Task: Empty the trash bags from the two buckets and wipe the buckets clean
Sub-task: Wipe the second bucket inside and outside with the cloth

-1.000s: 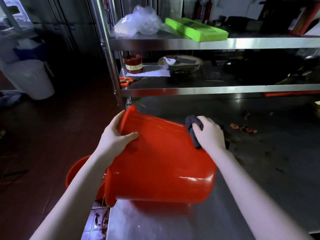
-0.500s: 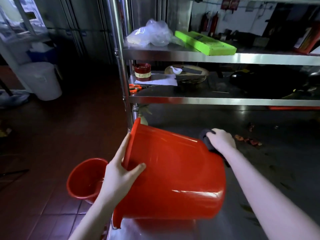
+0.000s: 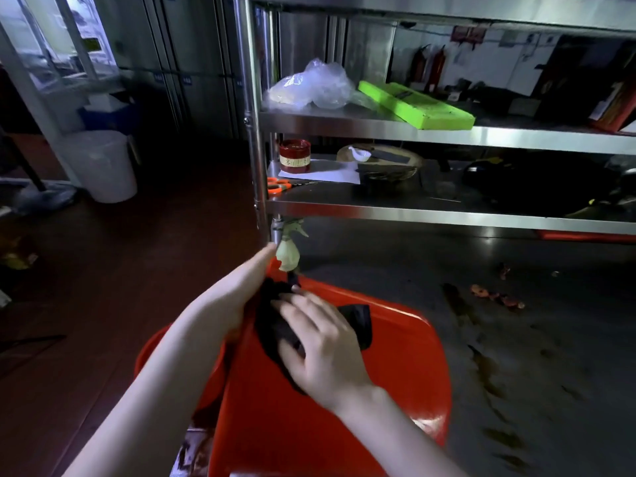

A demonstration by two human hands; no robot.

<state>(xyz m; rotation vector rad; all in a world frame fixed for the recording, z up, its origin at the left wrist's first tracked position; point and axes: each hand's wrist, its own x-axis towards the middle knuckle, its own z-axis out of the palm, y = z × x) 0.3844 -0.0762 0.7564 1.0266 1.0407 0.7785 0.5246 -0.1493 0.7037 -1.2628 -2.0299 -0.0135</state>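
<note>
A red bucket (image 3: 395,373) lies on its side on the steel table (image 3: 533,339), its mouth turned left. My left hand (image 3: 237,297) grips its rim at the top left. My right hand (image 3: 323,342) presses a dark cloth (image 3: 275,325) flat against the bucket's side near that rim. A second red bucket (image 3: 151,352) stands on the floor to the left, mostly hidden behind my left forearm.
A pale spray bottle (image 3: 288,251) stands on the table just beyond the bucket, by the shelf post (image 3: 256,160). Food scraps (image 3: 495,297) and smears dirty the table at right. Shelves hold orange scissors (image 3: 278,185), a red tin (image 3: 294,155), a green box (image 3: 416,105). A white bin (image 3: 103,166) stands far left.
My right hand slid the cloth from the bucket's base end leftward to beside the rim. The view has tilted and moved closer, with the bucket lower in the frame.
</note>
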